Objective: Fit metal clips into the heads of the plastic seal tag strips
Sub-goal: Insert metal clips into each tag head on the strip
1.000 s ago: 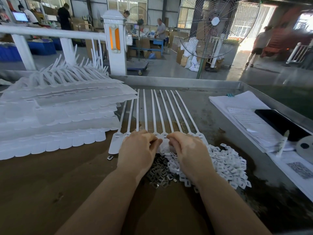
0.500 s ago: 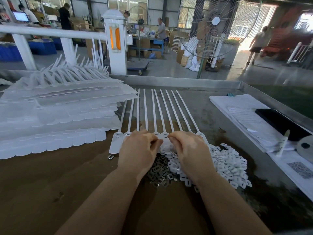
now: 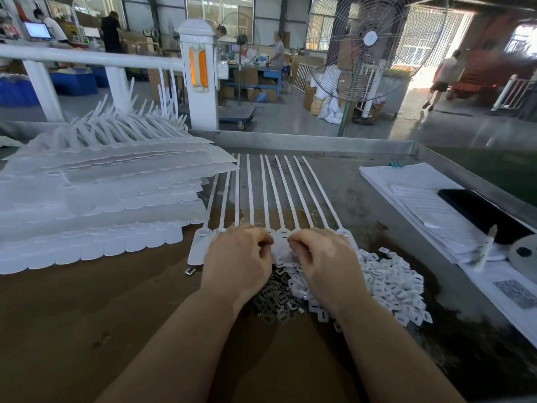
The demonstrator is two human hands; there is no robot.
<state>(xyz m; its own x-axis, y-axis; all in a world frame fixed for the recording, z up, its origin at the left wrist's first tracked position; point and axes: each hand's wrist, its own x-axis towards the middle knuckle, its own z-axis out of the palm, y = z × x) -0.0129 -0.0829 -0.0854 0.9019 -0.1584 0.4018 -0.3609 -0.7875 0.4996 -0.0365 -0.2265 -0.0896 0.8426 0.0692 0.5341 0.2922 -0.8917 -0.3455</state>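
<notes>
Both hands sit knuckles-up over the heads of the fanned row of white plastic seal tag strips (image 3: 263,193). The left hand (image 3: 238,257) and right hand (image 3: 322,257) have fingers curled under — what they pinch, I cannot tell. The pile of small grey metal clips (image 3: 276,303) lies just beneath. Working blind, a clip could seat crooked or drop — hidden fingertips cause it.

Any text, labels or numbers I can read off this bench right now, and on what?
None can be read.
Paper sheets: printed lines, too blurred.
Patterned label on the near paper: too blurred.
Monitor at the back: bright screen, nothing to make out.
Strips, white caps, metal clips: no marks show.
</notes>
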